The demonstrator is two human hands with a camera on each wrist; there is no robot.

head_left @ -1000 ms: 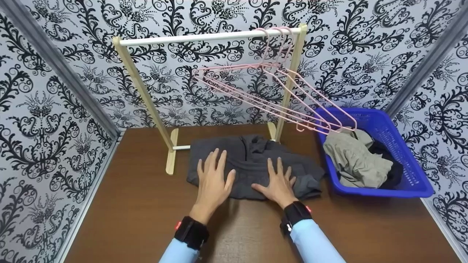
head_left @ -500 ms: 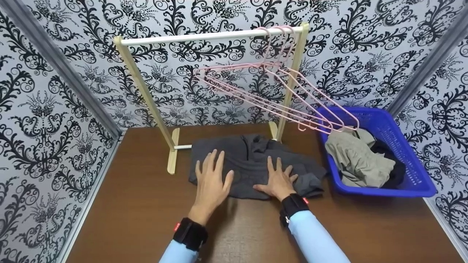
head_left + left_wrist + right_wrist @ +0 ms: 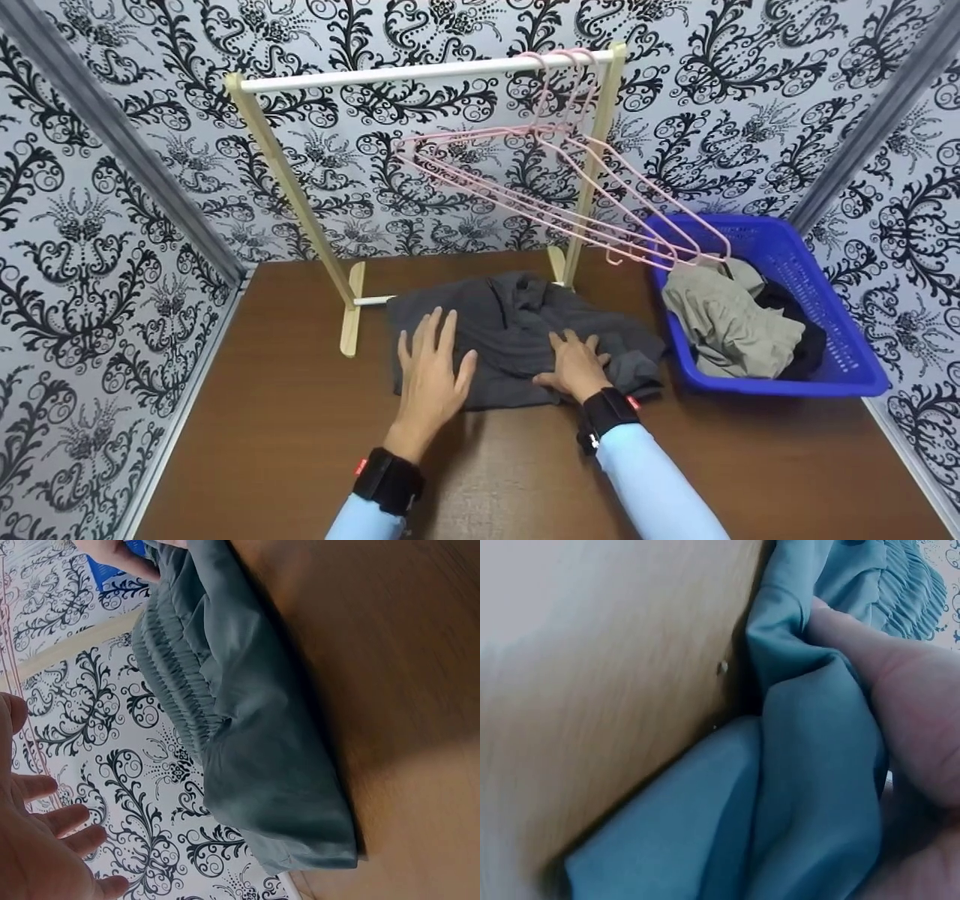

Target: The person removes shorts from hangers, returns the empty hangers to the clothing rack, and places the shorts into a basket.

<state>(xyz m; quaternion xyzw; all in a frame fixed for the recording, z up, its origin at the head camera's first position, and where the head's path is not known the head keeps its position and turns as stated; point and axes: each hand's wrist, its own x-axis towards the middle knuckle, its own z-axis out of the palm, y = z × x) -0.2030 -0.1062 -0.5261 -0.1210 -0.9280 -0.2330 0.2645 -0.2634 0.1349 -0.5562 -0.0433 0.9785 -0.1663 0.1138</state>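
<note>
A dark grey garment (image 3: pixel 487 322) with a gathered elastic band (image 3: pixel 180 682) lies partly folded on the brown table. My left hand (image 3: pixel 431 375) is over its left part, fingers spread and fairly straight; in the left wrist view those fingers (image 3: pixel 64 821) show apart from the cloth. On the right part, my right hand (image 3: pixel 577 371) grips the fabric with bent fingers. Its thumb (image 3: pixel 855 637) is tucked against a bunched fold in the right wrist view, while the fingertips there are hidden.
Behind the garment stands a wooden rack with a white rail (image 3: pixel 420 73). Several pink hangers (image 3: pixel 622 191) hang at its right end, reaching over a blue basket (image 3: pixel 832 300). Inside that lie beige cloth (image 3: pixel 735 322) and black cloth. Patterned walls enclose the table (image 3: pixel 300 450).
My right hand's fingers have bent and its thumb has drawn in, bunching the cloth slightly. The left hand stays nearly in place, fingers spread.
</note>
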